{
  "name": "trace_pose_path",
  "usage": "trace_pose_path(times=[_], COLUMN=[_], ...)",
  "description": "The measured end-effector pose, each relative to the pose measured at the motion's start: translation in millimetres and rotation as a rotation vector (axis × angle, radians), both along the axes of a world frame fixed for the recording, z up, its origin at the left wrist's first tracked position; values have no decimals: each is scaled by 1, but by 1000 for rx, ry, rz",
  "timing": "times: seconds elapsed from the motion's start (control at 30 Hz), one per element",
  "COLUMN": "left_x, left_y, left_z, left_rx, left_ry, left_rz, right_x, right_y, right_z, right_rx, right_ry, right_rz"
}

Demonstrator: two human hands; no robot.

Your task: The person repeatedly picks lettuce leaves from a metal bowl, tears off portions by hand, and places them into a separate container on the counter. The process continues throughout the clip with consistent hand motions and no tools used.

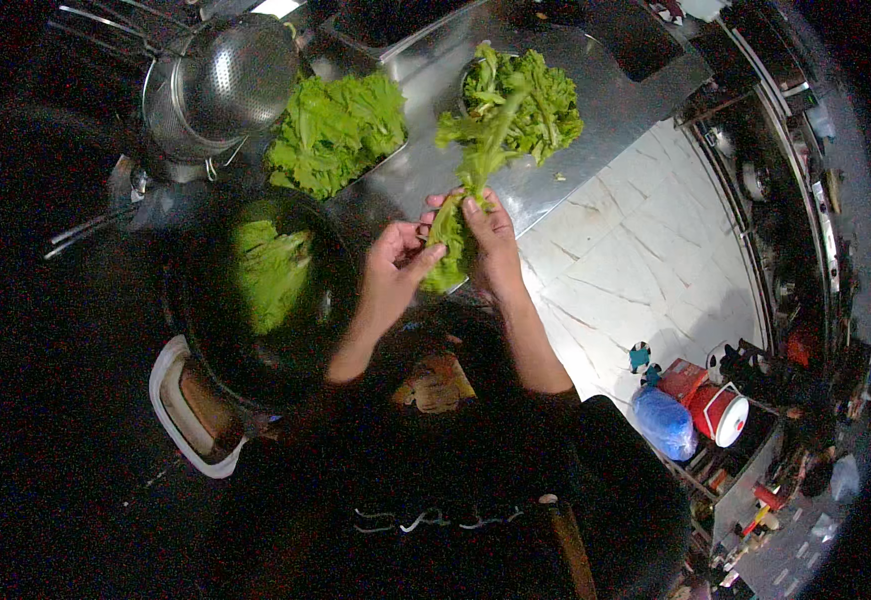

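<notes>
A leafy green lettuce piece [449, 244] is held between my two hands in front of my body. My left hand [404, 251] pinches its lower leaf with thumb and fingers. Higher up, my right hand [489, 225] grips the stem part, and a blurred leaf sticks up beyond the fingers. Past my hands, a heap of lettuce pieces [544, 105] sits on the steel counter [420, 169], its container mostly hidden. Whole lettuce leaves [338, 127] are piled to the left. One more lettuce leaf [274, 277] lies in a large dark round vessel [330, 225] beside my left forearm.
Perforated metal strainers [233, 82] stand at the upper left. A white-rimmed plastic container [169, 405] is at the lower left. Right of the counter edge is a pale tiled floor [630, 247], with a red cooler jug [713, 412] and a blue wrapped bundle [664, 424] farther down.
</notes>
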State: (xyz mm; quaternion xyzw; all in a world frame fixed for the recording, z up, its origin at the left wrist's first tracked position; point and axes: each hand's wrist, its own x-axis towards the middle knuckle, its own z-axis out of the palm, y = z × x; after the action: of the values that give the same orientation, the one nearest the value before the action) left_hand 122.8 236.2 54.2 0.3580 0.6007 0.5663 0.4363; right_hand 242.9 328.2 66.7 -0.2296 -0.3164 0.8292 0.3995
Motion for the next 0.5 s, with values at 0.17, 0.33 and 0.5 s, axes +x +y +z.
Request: trace_pose_path(times=[0.17, 0.33, 0.5], left_x=[-26, -46, -35], left_y=[-21, -36, -16], left_z=[3, -35, 32], left_rx=[-208, -19, -281], left_ry=[-552, -803, -1133], left_rz=[47, -70, -73], right_x=[1, 13, 26], right_y=[2, 14, 17], right_z=[10, 9, 16], right_rx=[41, 93, 183], right_ry=[-9, -78, -224], right_rz=[67, 106, 100])
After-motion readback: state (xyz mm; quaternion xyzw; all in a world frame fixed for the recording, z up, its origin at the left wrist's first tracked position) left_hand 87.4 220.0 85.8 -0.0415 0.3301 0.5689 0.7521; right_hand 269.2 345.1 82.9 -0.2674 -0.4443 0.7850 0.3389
